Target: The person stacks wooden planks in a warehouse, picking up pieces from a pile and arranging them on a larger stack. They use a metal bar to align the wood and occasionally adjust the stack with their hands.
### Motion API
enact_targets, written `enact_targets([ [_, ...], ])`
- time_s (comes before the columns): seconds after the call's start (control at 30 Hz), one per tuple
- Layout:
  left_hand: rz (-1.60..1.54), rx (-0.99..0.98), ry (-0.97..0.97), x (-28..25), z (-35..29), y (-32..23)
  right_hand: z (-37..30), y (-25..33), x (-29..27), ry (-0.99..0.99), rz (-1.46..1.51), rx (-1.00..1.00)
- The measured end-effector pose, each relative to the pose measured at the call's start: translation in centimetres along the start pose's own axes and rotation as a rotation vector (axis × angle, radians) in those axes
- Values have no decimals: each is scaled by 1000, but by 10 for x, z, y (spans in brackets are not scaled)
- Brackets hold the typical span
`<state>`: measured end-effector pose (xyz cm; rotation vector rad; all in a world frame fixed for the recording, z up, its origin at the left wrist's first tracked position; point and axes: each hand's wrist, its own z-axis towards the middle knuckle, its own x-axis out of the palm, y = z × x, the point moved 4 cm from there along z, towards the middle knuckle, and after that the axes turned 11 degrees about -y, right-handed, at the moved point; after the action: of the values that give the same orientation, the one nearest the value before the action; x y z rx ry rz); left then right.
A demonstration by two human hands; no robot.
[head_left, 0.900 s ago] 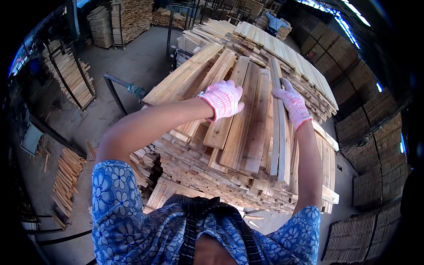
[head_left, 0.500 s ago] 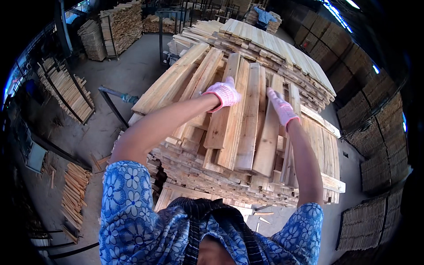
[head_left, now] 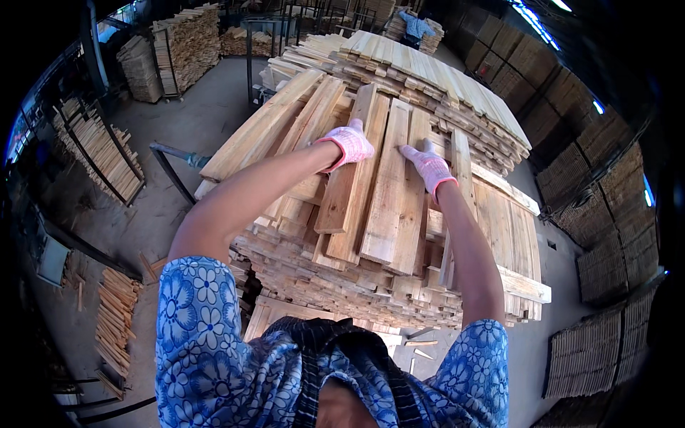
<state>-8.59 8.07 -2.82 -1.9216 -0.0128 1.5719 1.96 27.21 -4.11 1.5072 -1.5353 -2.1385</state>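
Both my hands wear pink-and-white knit gloves and rest on rough wooden boards atop a large stack. My left hand (head_left: 349,146) is closed over a narrow board (head_left: 341,196), its thumb pointing up along the wood and its fingertips hidden. My right hand (head_left: 431,165) lies at the right side of another board (head_left: 412,200), thumb and fingers apart, one digit reaching left over the top face. Between my hands, a wide pale board (head_left: 385,192) lies tight against the right-hand one. A narrow gap separates it from the boards under my left hand.
A loose board (head_left: 461,160) lies right of my right hand. Behind stands another board stack (head_left: 428,64). A metal post frame (head_left: 171,167) is at the left, with scrap sticks (head_left: 115,317) on the floor. Tall stacks (head_left: 606,214) line the right. Another person (head_left: 416,27) is far off.
My right hand has shifted left, and its digits have spread. The boards beneath it have moved left and now sit side by side. My left hand remains on its board.
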Motion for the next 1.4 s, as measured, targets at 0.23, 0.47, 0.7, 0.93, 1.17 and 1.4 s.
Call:
enact_targets([
  [0.23,-63,74,30,-10,-15,-10,16,3,0,-16,-142,-136],
  [0.47,-238,75,120,-14,-21,-6,2,-12,-1,37,140,-35],
  [0.7,-56,39,41,-12,-17,-9,-7,5,3,92,302,-20],
  [0.93,-120,193,-171,-89,-50,6,-6,-10,-4,77,307,74],
  [1.17,73,-1,-222,-158,-50,171,-12,9,26,158,460,46],
  [1.4,-283,1,-70,-118,-48,203,-9,71,84,168,422,31],
])
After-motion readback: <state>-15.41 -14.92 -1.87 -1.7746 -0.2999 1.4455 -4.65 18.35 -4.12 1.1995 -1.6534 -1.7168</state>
